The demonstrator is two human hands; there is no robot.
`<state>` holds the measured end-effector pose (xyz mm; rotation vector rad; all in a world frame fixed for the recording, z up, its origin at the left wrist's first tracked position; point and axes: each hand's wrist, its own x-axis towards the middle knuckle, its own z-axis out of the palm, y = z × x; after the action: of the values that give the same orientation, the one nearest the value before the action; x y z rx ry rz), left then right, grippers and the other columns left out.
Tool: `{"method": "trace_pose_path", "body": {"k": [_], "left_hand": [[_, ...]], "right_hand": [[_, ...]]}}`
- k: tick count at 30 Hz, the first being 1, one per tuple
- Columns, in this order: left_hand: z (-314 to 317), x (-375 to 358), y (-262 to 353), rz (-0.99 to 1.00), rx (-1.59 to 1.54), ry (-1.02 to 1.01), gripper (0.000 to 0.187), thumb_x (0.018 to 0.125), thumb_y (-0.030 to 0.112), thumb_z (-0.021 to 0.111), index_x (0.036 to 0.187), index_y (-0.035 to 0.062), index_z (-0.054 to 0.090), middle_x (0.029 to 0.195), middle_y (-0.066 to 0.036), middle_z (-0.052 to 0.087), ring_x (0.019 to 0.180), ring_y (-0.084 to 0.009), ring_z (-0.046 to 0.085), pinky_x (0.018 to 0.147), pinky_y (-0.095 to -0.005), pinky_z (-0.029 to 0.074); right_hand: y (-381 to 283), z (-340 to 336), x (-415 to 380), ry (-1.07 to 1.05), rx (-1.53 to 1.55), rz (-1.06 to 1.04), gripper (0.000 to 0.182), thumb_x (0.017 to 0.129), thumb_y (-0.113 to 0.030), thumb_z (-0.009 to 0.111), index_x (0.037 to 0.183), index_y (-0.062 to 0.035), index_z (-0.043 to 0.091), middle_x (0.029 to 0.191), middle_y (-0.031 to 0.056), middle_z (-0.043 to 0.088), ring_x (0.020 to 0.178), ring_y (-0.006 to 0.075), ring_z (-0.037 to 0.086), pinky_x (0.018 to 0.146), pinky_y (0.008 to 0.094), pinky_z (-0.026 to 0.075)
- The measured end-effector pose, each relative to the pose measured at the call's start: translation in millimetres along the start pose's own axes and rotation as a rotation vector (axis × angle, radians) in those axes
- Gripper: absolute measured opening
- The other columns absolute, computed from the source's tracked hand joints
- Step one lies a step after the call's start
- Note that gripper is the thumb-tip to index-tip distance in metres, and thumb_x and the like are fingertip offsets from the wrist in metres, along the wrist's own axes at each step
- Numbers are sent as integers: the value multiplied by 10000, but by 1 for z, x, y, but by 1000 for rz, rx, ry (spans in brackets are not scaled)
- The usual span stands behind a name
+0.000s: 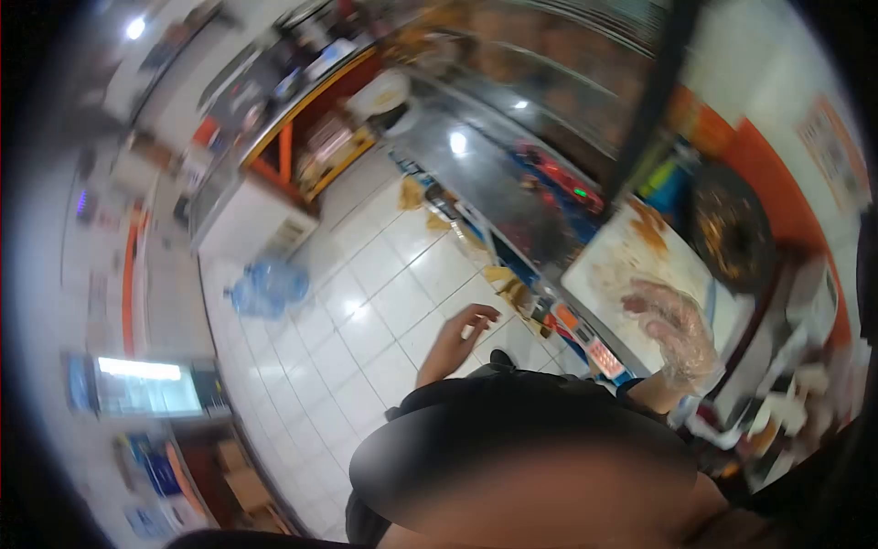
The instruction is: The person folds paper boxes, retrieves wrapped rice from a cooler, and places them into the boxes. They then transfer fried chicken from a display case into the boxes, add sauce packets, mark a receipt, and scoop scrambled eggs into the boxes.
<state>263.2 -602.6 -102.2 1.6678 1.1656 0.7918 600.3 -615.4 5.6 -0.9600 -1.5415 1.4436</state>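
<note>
Closest in, the left hand [460, 340] hangs over the white tiled floor [366, 302] with its fingers loosely curled, holding nothing. The right hand [675, 331] wears a thin see-through plastic glove and rests spread out on the white cutting board [622, 256], also holding nothing. The board sits on the worktop [512, 197], smeared with sauce. Just past it stands a dark round pan [732, 224] with food bits. Farther off, a blue water jug [267, 288] lies on the floor. I think the glove could slip on the greasy board, and sauce could drip off the edge onto the floor
</note>
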Motion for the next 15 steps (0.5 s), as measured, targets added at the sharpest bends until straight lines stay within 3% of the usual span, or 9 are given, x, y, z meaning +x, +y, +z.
{"method": "trace_pose_path", "body": {"k": [2, 3, 5, 6, 9, 13, 14, 15], "left_hand": [[-34, -22, -28, -61, -69, 263, 171, 928, 92, 431, 1005, 5, 556, 954, -86, 613, 841, -177, 582, 763, -292, 450], [-59, -32, -36, -106, -128, 386, 204, 944, 137, 414, 987, 4, 562, 944, -85, 612, 833, -174, 578, 758, -294, 445], [-98, -46, -81, -164, -134, 499, 265, 956, 197, 387, 956, 4, 568, 929, -83, 613, 828, -167, 573, 754, -295, 436], [-114, -44, -93, -210, -158, 587, 334, 968, 257, 360, 925, 5, 575, 914, -80, 613, 822, -160, 567, 749, -297, 428], [-143, -21, -118, -252, -128, 704, 431, 974, 337, 315, 871, 14, 579, 893, -76, 618, 818, -149, 560, 741, -295, 414], [-178, 51, -125, -195, -107, 626, 292, 953, 212, 419, 834, -10, 566, 870, -83, 615, 848, -166, 561, 796, -309, 421], [-187, 70, -117, -229, -136, 570, 209, 931, 130, 460, 850, -26, 574, 867, -89, 614, 849, -175, 571, 799, -297, 431], [-193, 88, -121, -242, -155, 573, 209, 931, 130, 460, 850, -26, 574, 867, -89, 614, 849, -175, 571, 799, -297, 431]], "right_hand": [[10, 13, 42, 160, -80, -28, 500, 818, -225, 627, 1226, 23, 482, 1229, 148, 526, 1126, 253, 503, 972, 381, 374], [5, 30, 69, 126, -75, -29, 500, 818, -225, 627, 1226, 23, 482, 1229, 148, 526, 1126, 253, 503, 972, 381, 374], [1, 57, 125, 315, 260, -73, 478, 829, -191, 599, 1221, 50, 470, 1237, 143, 520, 1139, 237, 493, 971, 362, 384], [3, 64, 151, 308, 261, -70, 478, 829, -191, 599, 1221, 50, 470, 1237, 143, 520, 1139, 237, 493, 971, 362, 384], [-1, 70, 218, 167, -322, -102, 390, 831, -112, 588, 1200, -12, 514, 1246, 112, 521, 1118, 219, 507, 934, 305, 419], [8, 76, 306, 323, -481, -65, 375, 823, -136, 615, 1184, -64, 542, 1242, 94, 532, 1106, 208, 520, 919, 308, 423], [18, 70, 331, 362, -717, -117, 368, 832, -159, 605, 1187, -84, 547, 1225, 87, 545, 1113, 229, 517, 942, 317, 398], [19, 73, 351, 347, -730, -105, 368, 832, -159, 605, 1187, -84, 547, 1225, 87, 545, 1113, 229, 517, 942, 317, 398]]}}
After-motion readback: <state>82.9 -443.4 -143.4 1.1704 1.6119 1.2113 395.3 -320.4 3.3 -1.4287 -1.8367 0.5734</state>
